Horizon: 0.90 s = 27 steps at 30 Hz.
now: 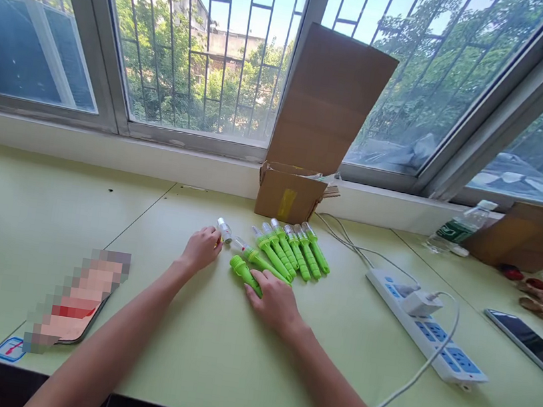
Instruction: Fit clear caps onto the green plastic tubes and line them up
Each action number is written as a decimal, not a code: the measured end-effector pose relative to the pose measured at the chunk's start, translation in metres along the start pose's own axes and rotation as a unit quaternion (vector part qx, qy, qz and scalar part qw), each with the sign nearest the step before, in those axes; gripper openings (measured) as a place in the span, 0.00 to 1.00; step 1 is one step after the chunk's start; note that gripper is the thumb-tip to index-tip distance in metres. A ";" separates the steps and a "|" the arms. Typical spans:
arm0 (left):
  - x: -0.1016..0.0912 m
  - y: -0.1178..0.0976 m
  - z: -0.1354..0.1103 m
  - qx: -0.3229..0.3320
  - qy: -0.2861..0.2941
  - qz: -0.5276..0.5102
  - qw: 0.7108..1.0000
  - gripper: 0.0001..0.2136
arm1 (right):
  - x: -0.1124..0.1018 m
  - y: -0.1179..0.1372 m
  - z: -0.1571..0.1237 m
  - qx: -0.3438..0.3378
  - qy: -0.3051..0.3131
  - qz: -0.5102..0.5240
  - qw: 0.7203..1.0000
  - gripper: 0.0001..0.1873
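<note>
My right hand (pixel 274 300) is wrapped round the lower part of a bright green ribbed plastic handle (pixel 241 268), whose threaded top end points up and left with no clear tip on it. My left hand (pixel 202 248) has its fingers curled together just left of it. A small clear cap (pixel 224 229) with a whitish part inside lies against those fingertips. Whatever they pinch is mostly hidden, with a hint of yellow showing. Close beyond the right hand lies a green stick with a clear tip (pixel 263 262). Several more like it, such as this green stick (pixel 316 247), lie side by side behind.
An open cardboard box (pixel 277 194) stands against the window wall, flap raised. To the right are a white power strip (pixel 435 334) with a plugged charger and cable, a phone (pixel 529 344) and a water bottle (pixel 463 227). A partly blurred phone-like object (pixel 79 311) lies left.
</note>
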State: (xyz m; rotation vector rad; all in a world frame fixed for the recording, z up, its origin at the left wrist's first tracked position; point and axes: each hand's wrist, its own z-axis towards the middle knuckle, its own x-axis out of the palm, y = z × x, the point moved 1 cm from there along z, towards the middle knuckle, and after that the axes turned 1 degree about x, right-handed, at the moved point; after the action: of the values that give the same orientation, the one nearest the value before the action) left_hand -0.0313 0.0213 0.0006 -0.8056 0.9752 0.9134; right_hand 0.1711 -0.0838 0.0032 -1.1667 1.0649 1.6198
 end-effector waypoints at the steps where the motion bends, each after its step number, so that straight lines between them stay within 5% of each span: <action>1: -0.001 -0.001 0.000 0.003 -0.007 0.000 1.000 0.09 | 0.000 0.000 0.000 -0.001 -0.003 0.002 1.000 0.19; 13: -0.014 -0.014 -0.001 0.006 -0.093 -0.043 0.995 0.09 | 0.007 -0.005 0.005 0.012 -0.125 0.057 0.990 0.17; 20: -0.016 -0.017 -0.003 -0.044 -0.120 -0.057 0.990 0.11 | 0.005 -0.007 0.004 0.015 -0.153 0.080 0.985 0.13; 24: -0.016 -0.018 -0.003 -0.073 -0.141 -0.158 0.975 0.10 | 0.005 -0.007 0.004 0.018 -0.161 0.087 0.983 0.14; 27: -0.015 -0.019 -0.001 -0.106 -0.119 -0.329 0.931 0.11 | 0.005 -0.007 0.004 0.016 -0.157 0.091 0.983 0.18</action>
State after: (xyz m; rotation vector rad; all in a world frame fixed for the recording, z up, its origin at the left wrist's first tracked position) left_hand -0.0189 0.0090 0.0164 -1.0881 0.3453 0.5112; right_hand 0.1759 -0.0771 -0.0023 -0.7772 1.0079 1.8483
